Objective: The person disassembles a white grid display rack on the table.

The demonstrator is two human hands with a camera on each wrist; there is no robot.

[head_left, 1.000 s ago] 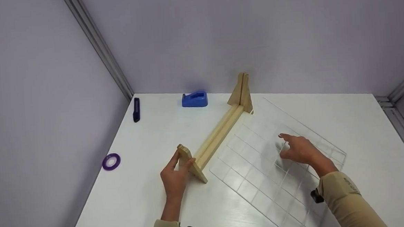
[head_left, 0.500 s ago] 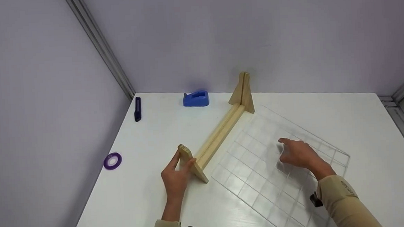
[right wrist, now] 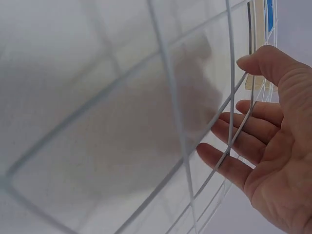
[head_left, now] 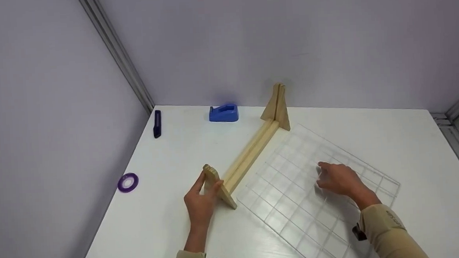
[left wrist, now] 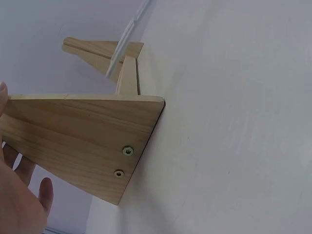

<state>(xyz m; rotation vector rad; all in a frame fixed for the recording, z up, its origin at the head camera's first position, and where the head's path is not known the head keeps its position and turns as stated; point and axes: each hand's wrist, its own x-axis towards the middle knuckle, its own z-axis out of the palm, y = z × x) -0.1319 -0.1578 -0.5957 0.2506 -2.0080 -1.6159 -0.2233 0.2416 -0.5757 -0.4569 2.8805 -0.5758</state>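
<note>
My left hand (head_left: pixel 199 209) holds the near end panel (head_left: pixel 224 194) of a wooden stand, thumb on one face and fingers on the other. A grooved beam (head_left: pixel 250 156) joins this panel to the far upright (head_left: pixel 277 107), which is slotted. Two bolts (left wrist: pixel 127 150) show on the near panel's outer face in the left wrist view. My right hand (head_left: pixel 340 179) grips a white wire grid panel (right wrist: pixel 171 87) by its wires, with the thumb on one side and fingertips among the bars. The grid slants to the right of the stand, casting shadows on the table.
A blue tape dispenser (head_left: pixel 223 113) stands at the back of the white table (head_left: pixel 169 179). Toward the left edge lie a dark utility knife (head_left: pixel 157 124) and a purple tape ring (head_left: pixel 128 182). Walls (head_left: pixel 225 46) rise behind and beside the table.
My right hand has moved slightly down and toward me with the grid, whose far corner has drawn away from the far upright. My left hand stays on the near panel.
</note>
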